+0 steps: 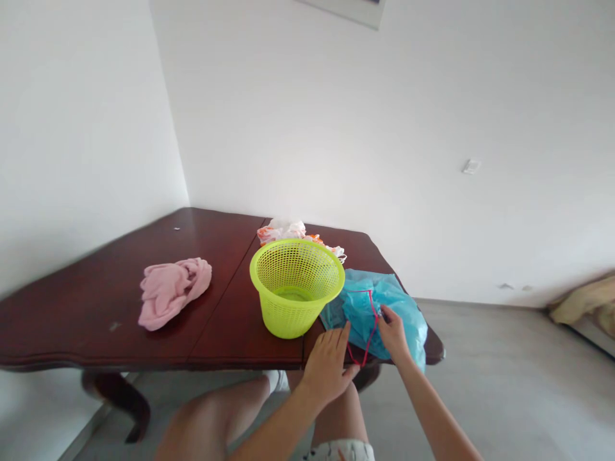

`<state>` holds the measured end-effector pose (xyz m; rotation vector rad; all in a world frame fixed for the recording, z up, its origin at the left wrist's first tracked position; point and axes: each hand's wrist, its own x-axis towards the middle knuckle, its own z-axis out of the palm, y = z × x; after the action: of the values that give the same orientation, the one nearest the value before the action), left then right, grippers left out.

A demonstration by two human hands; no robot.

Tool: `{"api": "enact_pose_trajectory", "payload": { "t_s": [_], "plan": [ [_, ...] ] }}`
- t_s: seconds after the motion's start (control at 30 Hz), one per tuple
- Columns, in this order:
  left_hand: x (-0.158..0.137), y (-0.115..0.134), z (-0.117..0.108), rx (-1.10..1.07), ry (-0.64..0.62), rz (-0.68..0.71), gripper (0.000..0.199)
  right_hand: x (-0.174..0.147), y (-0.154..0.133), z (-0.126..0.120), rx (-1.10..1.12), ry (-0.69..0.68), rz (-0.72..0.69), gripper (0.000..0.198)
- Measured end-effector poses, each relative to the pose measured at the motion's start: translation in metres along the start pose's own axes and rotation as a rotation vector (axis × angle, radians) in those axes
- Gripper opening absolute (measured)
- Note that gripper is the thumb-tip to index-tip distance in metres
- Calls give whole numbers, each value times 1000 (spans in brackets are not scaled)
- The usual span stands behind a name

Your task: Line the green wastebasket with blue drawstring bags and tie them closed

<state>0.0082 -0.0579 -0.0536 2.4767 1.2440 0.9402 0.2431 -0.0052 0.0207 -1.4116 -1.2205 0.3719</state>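
Observation:
A light-blue plastic bag (403, 301) with a red drawstring (369, 339) lies crumpled at the table's right end, partly hanging over the front edge. My right hand (393, 333) is closed in a pinch on the bag beside the string; a small dark spot shows at its fingertips. At the bag's left side, my left hand (327, 362) rests with fingers stretched out, its thumb touching the bottom of the string loop. Just beyond that hand stands an upright yellow-green plastic basket (287, 317) with mesh walls; its visible inner floor is bare.
Behind the basket lie crumpled white and orange plastic bags (283, 230). A folded pink cloth (168, 291) lies on the left part of the dark wooden table (225, 320). White walls border the table at the back and left. A covered piece of furniture (589, 304) stands far right.

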Motion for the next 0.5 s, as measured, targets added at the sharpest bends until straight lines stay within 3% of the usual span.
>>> {"api": "enact_pose_trajectory", "payload": {
  "t_s": [0.1, 0.23, 0.37, 0.43, 0.5],
  "plan": [
    [-23, -1, -5, 20, 45, -40, 108, 31, -13, 3, 38, 65, 8, 47],
    [-34, -8, -12, -27, 23, -69, 98, 87, -48, -1, 128, 314, -34, 46],
    [-23, -10, -25, -116, -72, -97, 57, 118, -79, -1, 124, 542, -220, 39],
    [-22, -10, -28, -151, -92, -85, 42, 113, -78, 3, -3, 469, -367, 32],
    [-32, -12, -27, -196, -105, -46, 37, 98, -62, 9, -205, 222, -456, 31]
  ]
}}
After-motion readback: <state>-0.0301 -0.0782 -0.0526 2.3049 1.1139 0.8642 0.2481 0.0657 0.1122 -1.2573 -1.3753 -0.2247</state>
